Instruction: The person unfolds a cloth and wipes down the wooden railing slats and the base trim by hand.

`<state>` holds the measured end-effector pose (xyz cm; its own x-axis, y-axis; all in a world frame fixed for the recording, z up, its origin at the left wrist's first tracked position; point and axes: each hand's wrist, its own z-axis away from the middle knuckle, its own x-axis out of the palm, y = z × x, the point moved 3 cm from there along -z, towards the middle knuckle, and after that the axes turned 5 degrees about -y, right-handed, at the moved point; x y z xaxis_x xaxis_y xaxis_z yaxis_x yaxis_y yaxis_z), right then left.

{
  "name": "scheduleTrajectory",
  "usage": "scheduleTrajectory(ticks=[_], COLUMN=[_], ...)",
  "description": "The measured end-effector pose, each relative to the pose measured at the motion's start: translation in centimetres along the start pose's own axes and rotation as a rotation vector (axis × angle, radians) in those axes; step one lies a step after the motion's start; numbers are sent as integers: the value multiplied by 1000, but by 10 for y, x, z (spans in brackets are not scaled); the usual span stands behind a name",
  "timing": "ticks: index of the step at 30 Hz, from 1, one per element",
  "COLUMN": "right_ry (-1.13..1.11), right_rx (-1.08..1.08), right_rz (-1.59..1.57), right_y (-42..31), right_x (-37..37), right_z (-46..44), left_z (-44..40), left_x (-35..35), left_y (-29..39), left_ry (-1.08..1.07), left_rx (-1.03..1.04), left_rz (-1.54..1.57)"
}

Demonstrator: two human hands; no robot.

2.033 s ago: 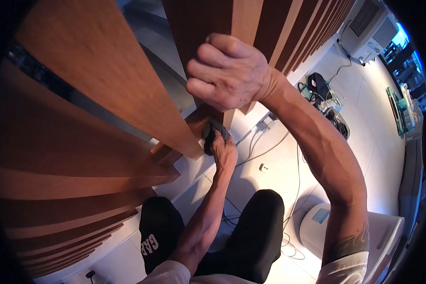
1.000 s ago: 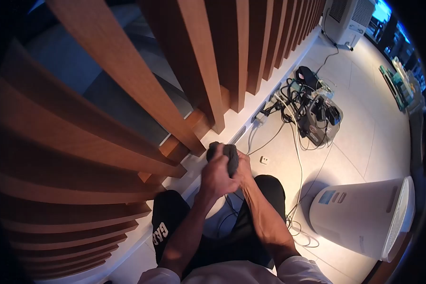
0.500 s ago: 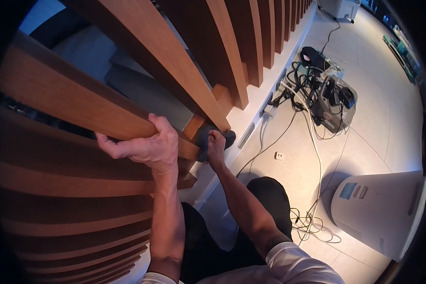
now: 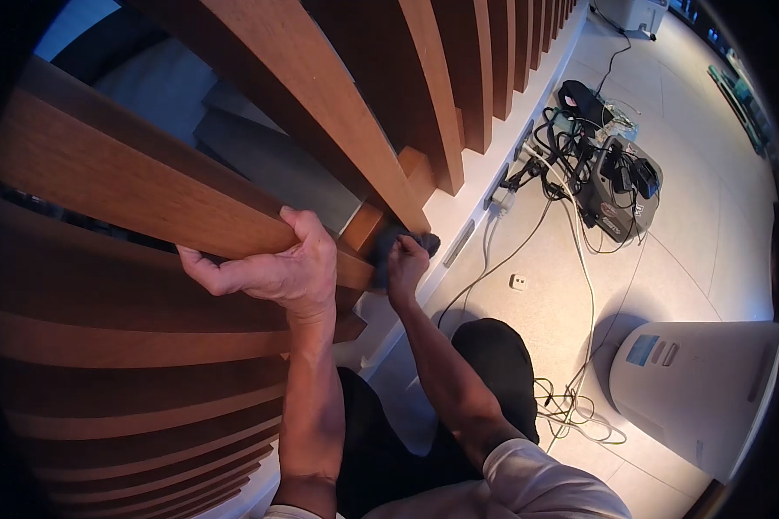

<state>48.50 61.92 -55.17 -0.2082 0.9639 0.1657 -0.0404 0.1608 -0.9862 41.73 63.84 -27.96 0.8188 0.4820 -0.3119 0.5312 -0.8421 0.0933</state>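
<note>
My left hand [image 4: 277,264] is wrapped around a brown wooden slat [image 4: 138,190] of a railing, with the thumb on its upper side. Lower down, near the foot of the slats, my right hand [image 4: 407,266] is closed on a dark grey cloth [image 4: 383,259]. The cloth bunches out on both sides of the fist. It lies against the slat bottoms, by a short wooden block [image 4: 363,227] between two slats and just above the white base ledge [image 4: 454,212].
On the tiled floor to the right lie a grey device [image 4: 619,195] with tangled black cables [image 4: 558,147], a small white socket piece [image 4: 518,282] and a loose cable coil [image 4: 584,419]. A large white rounded appliance [image 4: 692,381] stands at lower right. Stairs [image 4: 260,138] show behind the slats.
The view has shifted slightly, so the scene sits a little further right. My right fist has turned slightly on the cloth at the slat's foot. My left hand keeps its hold on the slat.
</note>
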Motion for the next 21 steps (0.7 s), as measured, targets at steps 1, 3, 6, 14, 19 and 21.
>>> scheduleTrajectory(ticks=[1, 3, 6, 14, 19, 21], right_ry=[4, -76, -209, -443, -487, -428], right_rx=[67, 113, 66, 82, 109, 50], right_rz=[97, 151, 44, 52, -207, -134], right_y=[7, 7, 0, 3, -12, 51], right_x=[-3, -8, 2, -4, -1, 4], right_z=[-2, -6, -4, -17, -10, -11], left_z=[1, 3, 3, 2, 2, 2], left_x=[0, -1, 1, 0, 0, 1], left_y=[-1, 0, -2, -1, -1, 0], left_ry=[-3, -5, -12, 1, -1, 4], left_rx=[-12, -29, -77, -39, -52, -37], left_rz=[7, 12, 34, -8, -15, 1])
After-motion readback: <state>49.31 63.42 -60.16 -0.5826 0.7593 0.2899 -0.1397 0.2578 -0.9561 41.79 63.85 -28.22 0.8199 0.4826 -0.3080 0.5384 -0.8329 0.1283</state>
